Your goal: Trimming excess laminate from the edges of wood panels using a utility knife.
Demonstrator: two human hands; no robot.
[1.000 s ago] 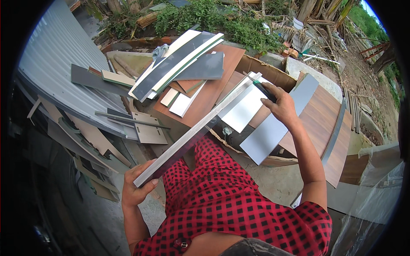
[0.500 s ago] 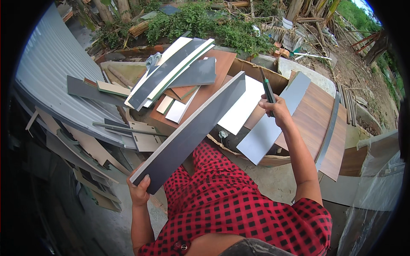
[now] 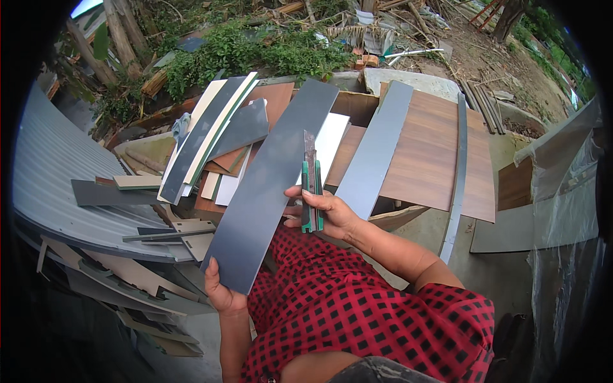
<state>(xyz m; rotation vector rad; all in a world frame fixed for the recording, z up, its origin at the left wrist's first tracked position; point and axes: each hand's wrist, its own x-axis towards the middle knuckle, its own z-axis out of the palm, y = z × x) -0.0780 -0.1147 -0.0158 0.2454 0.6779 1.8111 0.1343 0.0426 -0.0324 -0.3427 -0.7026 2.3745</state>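
Observation:
A long dark grey board [image 3: 268,172] slants up and away before me, its broad face turned to view. My left hand [image 3: 223,290] grips its near lower end, thumb on the face. In my right hand [image 3: 325,210] is a green and black utility knife [image 3: 311,191], its worn blade extended and pointing away from me. The knife is in front of the board's right edge, and some fingers of that hand reach toward this edge; whether they touch it I cannot tell.
Board offcuts [image 3: 207,137] are heaped at the far left beside a corrugated metal sheet [image 3: 57,172]. A grey strip [image 3: 377,147] and a wood-grain panel [image 3: 434,153] lie at the right. Clear plastic sheeting [image 3: 562,210] hangs at the far right. Plants [image 3: 255,51] grow beyond.
My right hand has come nearer and left with the knife, to the board's edge. The board has turned from showing its narrow edge to showing its broad face. The view has shifted right.

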